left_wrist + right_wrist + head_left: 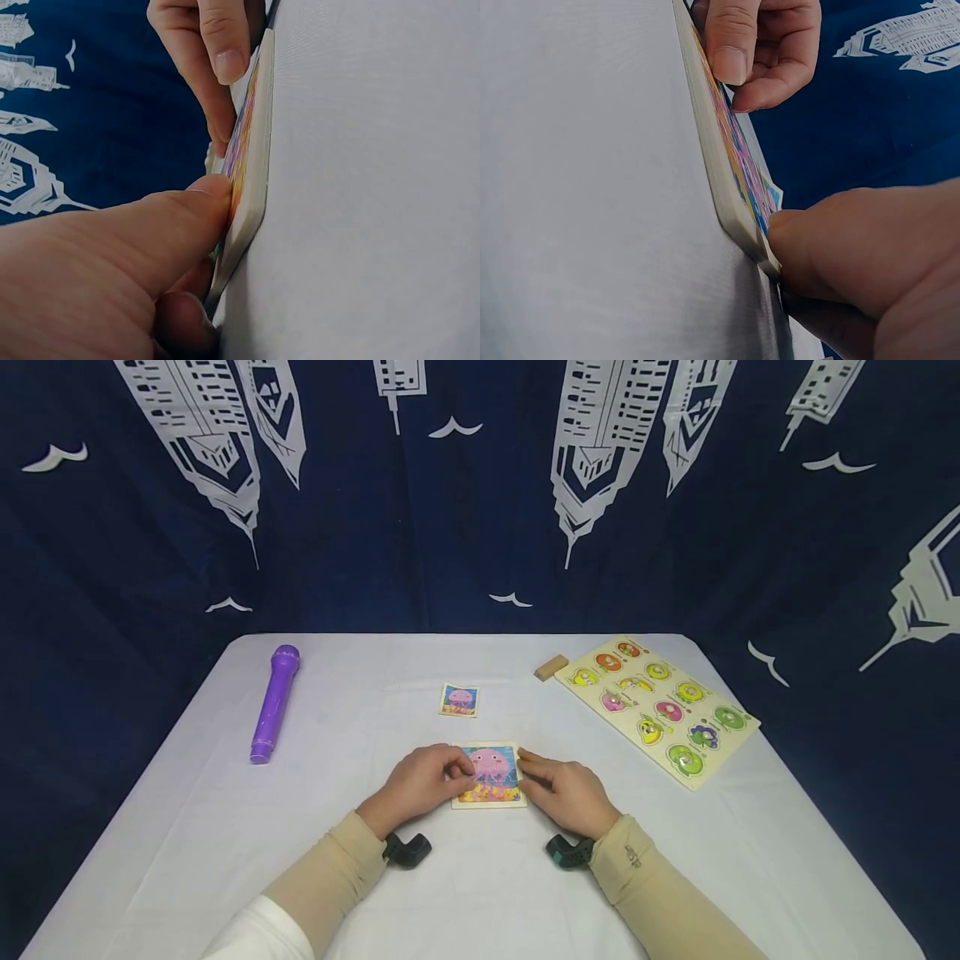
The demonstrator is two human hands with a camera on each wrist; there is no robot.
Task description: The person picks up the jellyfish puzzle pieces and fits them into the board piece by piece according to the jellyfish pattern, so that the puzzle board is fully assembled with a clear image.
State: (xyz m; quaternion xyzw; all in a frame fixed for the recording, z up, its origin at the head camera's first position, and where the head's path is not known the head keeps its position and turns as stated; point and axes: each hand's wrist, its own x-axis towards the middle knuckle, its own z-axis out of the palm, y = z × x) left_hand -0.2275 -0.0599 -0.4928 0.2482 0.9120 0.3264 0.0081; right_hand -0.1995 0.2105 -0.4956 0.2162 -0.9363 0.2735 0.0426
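Observation:
A square jellyfish picture puzzle [491, 777] in a pale frame lies flat on the table between both hands. My left hand [427, 781] holds its left edge. In the left wrist view, the left thumb [191, 217] rests on the picture's face, and the other fingers bend at the edge, partly hidden. On the opposite side, my right hand [573, 789] grips the right edge. Its thumb [802, 240] touches the rim in the right wrist view, while the fingers behind are mostly covered. Just beyond the puzzle lies a small card [459, 701] with a matching jellyfish picture.
At the left lies a purple microphone-shaped stick [275, 703]. A fruit-picture board [660, 710] sits at the back right, with a small wooden block [551, 667] by its corner. White cloth covers the table [360, 693]; a dark blue printed curtain [465, 510] hangs behind.

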